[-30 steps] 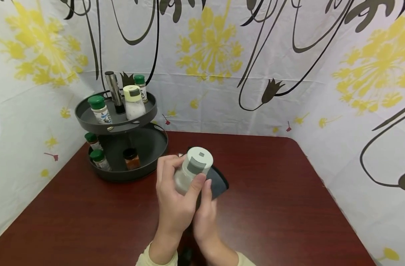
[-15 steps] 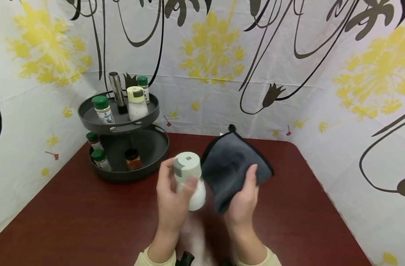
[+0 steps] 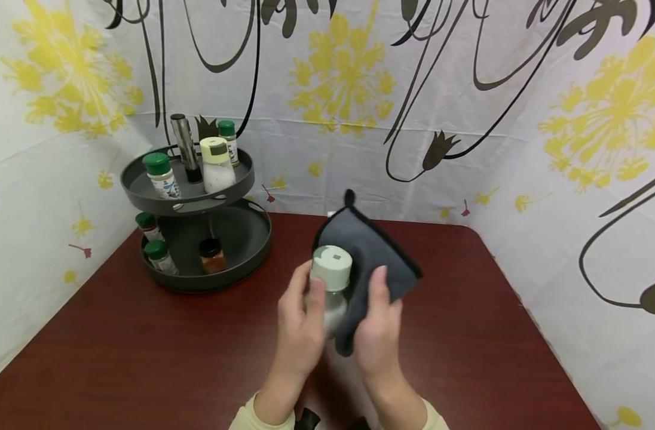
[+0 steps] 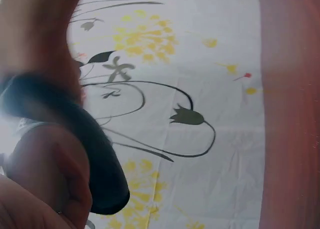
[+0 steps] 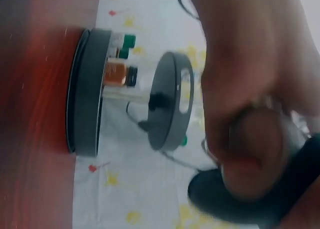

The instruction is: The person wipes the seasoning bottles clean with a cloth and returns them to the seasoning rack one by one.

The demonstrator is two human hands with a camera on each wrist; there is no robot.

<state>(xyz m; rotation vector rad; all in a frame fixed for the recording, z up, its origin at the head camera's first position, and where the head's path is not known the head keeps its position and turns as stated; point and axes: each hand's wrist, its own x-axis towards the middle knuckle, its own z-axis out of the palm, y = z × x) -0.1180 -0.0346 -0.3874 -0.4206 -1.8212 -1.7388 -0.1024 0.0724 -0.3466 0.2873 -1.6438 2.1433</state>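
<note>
In the head view my left hand [image 3: 297, 337] grips a clear shaker jar [image 3: 335, 310] with a pale flip-top lid [image 3: 333, 269]. The jar is upright, lifted over the table. Beside it my right hand [image 3: 380, 340] holds a grey cleaning cloth [image 3: 376, 251] with a dark border, thumb on its near face. The cloth fans out behind the jar, and its left part overlaps the jar's side. From the left wrist, the cloth [image 4: 102, 164] looks like a dark folded band beyond my fingers. The right wrist view shows a cloth edge [image 5: 212, 194] below a blurred hand.
A two-tier black turntable rack [image 3: 236, 269] stands at the back left. Its upper tier bears green-capped spice jars [image 3: 163, 176], a steel grinder [image 3: 184, 146] and a yellow-lidded shaker [image 3: 217, 167]. Below are several small jars, one orange-brown [image 3: 213, 257]. A patterned curtain [image 3: 317, 95] surrounds the dark red table [image 3: 456, 316].
The cloth, mostly hidden behind the jar at first, swung out to the right and spread. Since then the hands have drawn together, the jar shifting right against the cloth and the lid turning.
</note>
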